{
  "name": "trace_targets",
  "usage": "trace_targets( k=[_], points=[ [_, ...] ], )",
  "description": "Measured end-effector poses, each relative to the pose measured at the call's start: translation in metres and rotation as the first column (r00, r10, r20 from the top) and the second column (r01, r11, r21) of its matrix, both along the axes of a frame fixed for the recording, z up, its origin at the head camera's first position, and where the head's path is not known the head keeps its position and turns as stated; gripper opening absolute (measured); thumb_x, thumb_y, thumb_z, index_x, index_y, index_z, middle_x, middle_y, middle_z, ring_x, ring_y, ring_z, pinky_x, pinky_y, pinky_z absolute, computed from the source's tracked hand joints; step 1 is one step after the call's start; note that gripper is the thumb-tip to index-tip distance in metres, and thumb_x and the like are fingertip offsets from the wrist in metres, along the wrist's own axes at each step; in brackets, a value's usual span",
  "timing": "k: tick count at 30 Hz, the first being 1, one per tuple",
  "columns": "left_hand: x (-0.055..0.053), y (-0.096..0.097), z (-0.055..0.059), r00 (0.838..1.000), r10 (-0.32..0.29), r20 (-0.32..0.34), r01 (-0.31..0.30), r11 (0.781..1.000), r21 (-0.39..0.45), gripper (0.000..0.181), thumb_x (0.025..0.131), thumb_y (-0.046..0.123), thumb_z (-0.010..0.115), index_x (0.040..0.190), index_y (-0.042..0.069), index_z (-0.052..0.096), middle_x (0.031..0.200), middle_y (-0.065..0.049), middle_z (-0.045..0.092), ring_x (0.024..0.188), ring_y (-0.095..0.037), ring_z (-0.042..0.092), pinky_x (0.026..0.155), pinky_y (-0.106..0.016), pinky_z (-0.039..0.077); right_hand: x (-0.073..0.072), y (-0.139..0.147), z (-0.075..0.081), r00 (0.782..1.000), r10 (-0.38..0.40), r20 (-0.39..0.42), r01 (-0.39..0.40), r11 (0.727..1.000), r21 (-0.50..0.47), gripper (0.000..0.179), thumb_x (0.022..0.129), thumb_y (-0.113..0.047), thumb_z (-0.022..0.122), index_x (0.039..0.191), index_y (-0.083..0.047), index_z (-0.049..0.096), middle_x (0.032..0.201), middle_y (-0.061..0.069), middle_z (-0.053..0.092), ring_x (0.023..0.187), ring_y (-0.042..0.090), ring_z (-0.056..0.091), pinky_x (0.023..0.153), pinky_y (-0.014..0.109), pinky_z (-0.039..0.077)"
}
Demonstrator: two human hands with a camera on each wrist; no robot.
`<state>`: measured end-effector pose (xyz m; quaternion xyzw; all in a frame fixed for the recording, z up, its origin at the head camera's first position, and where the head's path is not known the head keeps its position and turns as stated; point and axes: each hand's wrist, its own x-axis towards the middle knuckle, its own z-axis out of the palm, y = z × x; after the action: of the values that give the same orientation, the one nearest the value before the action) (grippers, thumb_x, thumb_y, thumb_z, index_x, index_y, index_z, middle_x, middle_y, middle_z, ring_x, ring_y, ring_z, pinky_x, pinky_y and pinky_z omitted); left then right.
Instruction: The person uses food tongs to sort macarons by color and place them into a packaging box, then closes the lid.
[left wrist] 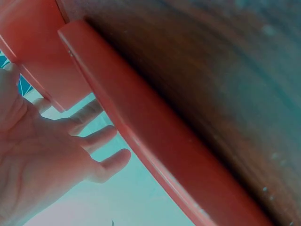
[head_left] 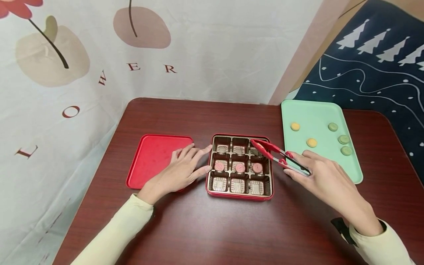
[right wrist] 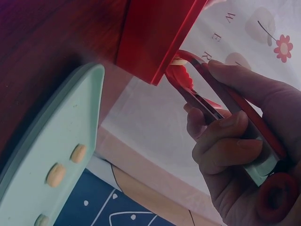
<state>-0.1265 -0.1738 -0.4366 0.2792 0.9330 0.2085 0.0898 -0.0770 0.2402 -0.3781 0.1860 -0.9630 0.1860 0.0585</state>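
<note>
A red tin (head_left: 240,197) with a gold divided insert stands mid-table. Three pink macarons (head_left: 240,168) sit in its middle row, one per compartment. My right hand (head_left: 326,176) grips red-and-silver tongs (head_left: 263,150), whose tips are over the back right compartment. A pale yellow macaron (right wrist: 178,61) shows between the tong tips in the right wrist view, right at the tin's rim. On the tin's left side, my left hand (head_left: 185,165) has its index finger and thumb extended to the edge. Its palm and spread fingers (left wrist: 120,162) show in the left wrist view.
A red lid (head_left: 155,158) lies left of the tin, partly under the left hand. On the right, a mint green tray (head_left: 311,165) carries two yellow macarons (head_left: 311,142) and three green macarons (head_left: 343,139). Printed cloths (head_left: 215,55) hang behind the wooden table (head_left: 205,228).
</note>
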Motion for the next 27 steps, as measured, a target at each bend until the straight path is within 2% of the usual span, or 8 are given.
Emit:
trace_targets(
  k=[11, 20, 27],
  points=[
    [0.0003, 0.0008, 0.0028, 1.0, 0.012, 0.028, -0.012, 1.0, -0.004, 0.071, 0.113, 0.053, 0.054, 0.174, 0.026, 0.031, 0.151, -0.016, 0.054, 0.157, -0.05, 0.027, 0.116, -0.071, 0.02, 0.0007, 0.0015, -0.0011, 1.0, -0.023, 0.007, 0.023, 1.0, -0.012, 0.064, 0.085, -0.029, 0.096, 0.138, -0.001, 0.075, 0.09, -0.002, 0.059, 0.064, 0.011, 0.044, 0.048, 0.029, 0.036],
    [0.0002, 0.0012, 0.0027, 1.0, 0.011, 0.029, -0.011, 1.0, -0.005, 0.071, 0.113, 0.054, 0.054, 0.174, 0.026, 0.03, 0.152, -0.015, 0.054, 0.157, -0.049, 0.027, 0.117, -0.07, 0.02, 0.003, 0.0028, 0.0006, 0.999, -0.036, 0.024, 0.036, 0.999, -0.004, 0.066, 0.084, -0.03, 0.097, 0.14, -0.002, 0.074, 0.096, 0.001, 0.064, 0.067, 0.013, 0.048, 0.049, 0.029, 0.037],
    [0.0003, 0.0003, 0.0025, 1.0, 0.01, 0.028, -0.01, 1.0, -0.002, 0.071, 0.113, 0.053, 0.054, 0.174, 0.027, 0.029, 0.152, -0.015, 0.054, 0.157, -0.049, 0.026, 0.117, -0.07, 0.019, 0.006, 0.0096, 0.0043, 0.995, -0.094, 0.044, 0.094, 0.996, -0.003, 0.07, 0.084, -0.032, 0.098, 0.142, -0.002, 0.073, 0.104, 0.006, 0.066, 0.072, 0.018, 0.052, 0.05, 0.031, 0.039]
  ],
)
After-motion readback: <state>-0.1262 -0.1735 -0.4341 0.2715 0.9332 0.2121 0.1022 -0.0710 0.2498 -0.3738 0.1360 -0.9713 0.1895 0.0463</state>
